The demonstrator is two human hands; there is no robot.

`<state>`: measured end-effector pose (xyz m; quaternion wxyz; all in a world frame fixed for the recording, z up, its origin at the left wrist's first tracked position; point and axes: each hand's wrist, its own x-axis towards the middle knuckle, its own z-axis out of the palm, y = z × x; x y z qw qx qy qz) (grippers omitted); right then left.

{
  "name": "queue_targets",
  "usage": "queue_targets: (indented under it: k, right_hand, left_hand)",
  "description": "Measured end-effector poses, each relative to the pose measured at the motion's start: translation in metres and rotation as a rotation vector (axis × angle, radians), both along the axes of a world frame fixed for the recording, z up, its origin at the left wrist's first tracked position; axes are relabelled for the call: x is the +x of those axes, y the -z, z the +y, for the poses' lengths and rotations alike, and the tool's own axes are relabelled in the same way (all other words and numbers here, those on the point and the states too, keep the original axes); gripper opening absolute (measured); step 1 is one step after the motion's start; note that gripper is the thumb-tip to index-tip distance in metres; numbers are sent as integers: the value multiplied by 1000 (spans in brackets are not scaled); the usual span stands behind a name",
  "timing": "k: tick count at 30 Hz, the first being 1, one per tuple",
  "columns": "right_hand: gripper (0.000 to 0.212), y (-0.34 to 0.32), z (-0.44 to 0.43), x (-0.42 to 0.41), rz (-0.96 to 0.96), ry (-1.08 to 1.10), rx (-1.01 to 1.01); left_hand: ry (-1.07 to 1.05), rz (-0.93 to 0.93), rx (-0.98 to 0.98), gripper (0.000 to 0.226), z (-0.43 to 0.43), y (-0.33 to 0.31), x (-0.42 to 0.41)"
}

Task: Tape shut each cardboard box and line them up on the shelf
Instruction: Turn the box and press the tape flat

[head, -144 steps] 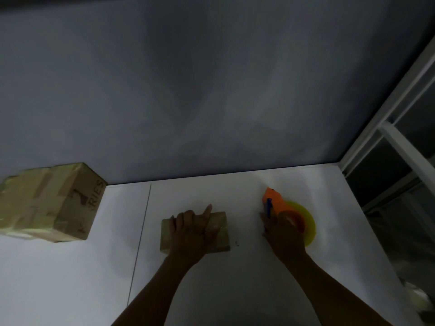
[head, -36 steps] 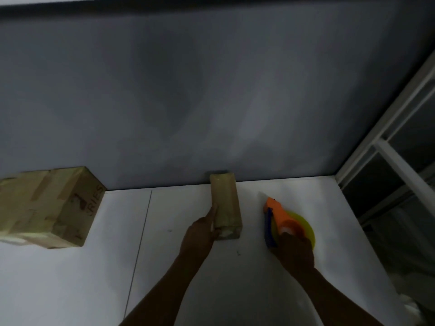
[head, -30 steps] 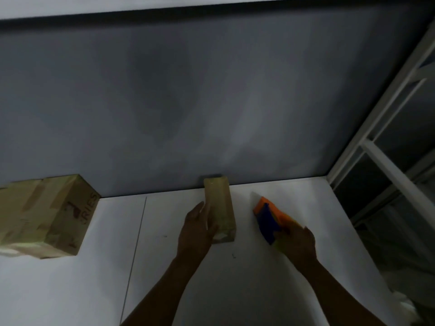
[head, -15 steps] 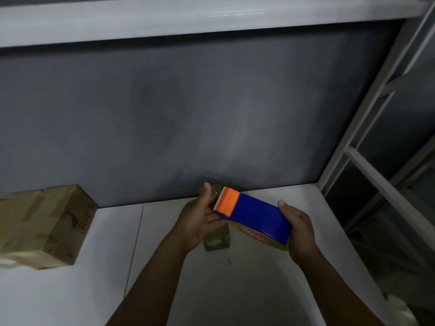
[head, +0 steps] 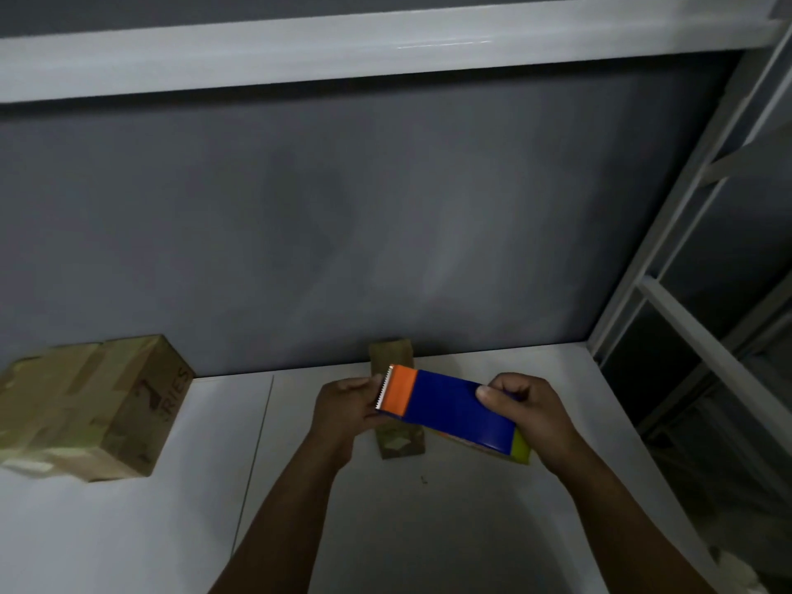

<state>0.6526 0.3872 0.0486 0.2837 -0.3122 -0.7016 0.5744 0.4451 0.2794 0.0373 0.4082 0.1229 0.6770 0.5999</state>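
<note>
Two hands hold one tape dispenser (head: 450,407) just above the white shelf (head: 471,529). The right hand (head: 531,418) curls its fingers around the blue end; the left hand (head: 343,407) pinches the orange toothed end. A small cardboard box (head: 400,441) lies on the shelf beneath the dispenser, its far end at the grey wall (head: 385,229). A larger taped box (head: 85,405) sits well apart at the left.

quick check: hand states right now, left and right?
Left hand: closed on the tape dispenser, at its orange cutter end.
Right hand: closed, gripping the tape dispenser's blue end.
</note>
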Motion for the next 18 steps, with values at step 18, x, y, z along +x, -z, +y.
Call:
queue_targets:
  k: [18]
  right_hand:
    - [35, 19, 35, -3, -483, 55, 115]
  left_hand:
    - [-44, 344, -112, 13, -24, 54, -1]
